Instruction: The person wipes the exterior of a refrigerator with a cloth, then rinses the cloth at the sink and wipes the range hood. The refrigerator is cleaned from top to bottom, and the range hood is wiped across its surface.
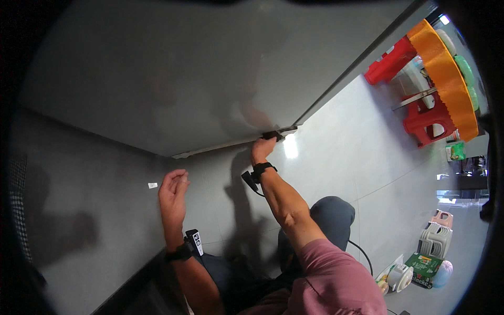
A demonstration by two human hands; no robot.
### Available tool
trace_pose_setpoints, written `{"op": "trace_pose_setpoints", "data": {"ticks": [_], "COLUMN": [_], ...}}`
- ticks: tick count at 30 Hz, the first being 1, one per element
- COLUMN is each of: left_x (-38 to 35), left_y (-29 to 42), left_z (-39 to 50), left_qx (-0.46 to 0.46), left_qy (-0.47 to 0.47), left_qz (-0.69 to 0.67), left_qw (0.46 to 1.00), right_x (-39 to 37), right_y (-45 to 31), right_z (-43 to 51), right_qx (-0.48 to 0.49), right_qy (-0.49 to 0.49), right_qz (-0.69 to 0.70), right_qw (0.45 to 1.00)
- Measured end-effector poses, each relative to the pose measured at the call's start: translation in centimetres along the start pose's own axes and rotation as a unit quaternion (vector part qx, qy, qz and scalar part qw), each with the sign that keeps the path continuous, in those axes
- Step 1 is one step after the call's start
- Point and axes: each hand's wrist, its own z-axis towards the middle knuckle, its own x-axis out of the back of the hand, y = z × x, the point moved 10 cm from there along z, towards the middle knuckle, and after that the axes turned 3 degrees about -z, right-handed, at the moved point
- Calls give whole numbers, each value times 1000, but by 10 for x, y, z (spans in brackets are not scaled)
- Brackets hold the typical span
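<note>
A large glossy grey panel rises before me, with a pale strip along its bottom edge. My right hand reaches to that edge near the panel's right corner. Its fingers are closed around a small dark object, partly hidden, whose kind I cannot make out. To the left, my left hand is raised above the floor, fingers loosely curled and holding nothing visible. Both wrists wear black straps with small devices attached.
A small white piece lies left of my left hand. Red plastic stools stand by an orange-edged table. At lower right are a green box, a white pot and stacked stools. A black cable runs beside my knee.
</note>
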Motion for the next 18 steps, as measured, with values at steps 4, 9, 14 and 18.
{"op": "trace_pose_setpoints", "data": {"ticks": [4, 9, 14, 18], "left_x": [9, 22, 27, 31], "left_y": [-4, 3, -2, -4], "left_z": [-2, -6, -8, -9], "left_qx": [16, -13, 4, 4], "left_qy": [34, 76, 91, 113], "left_qz": [-9, -28, -30, -35], "left_qw": [999, 997, 995, 993], "right_x": [-70, -193, -259, -228], "right_y": [31, 52, 48, 24], "right_z": [-49, -148, -242, -260], "right_qx": [-81, -41, -138, -315], "right_qy": [-80, -375, -607, -558], "right_qz": [20, 98, 174, 324], "right_qw": [993, 921, 763, 696]}}
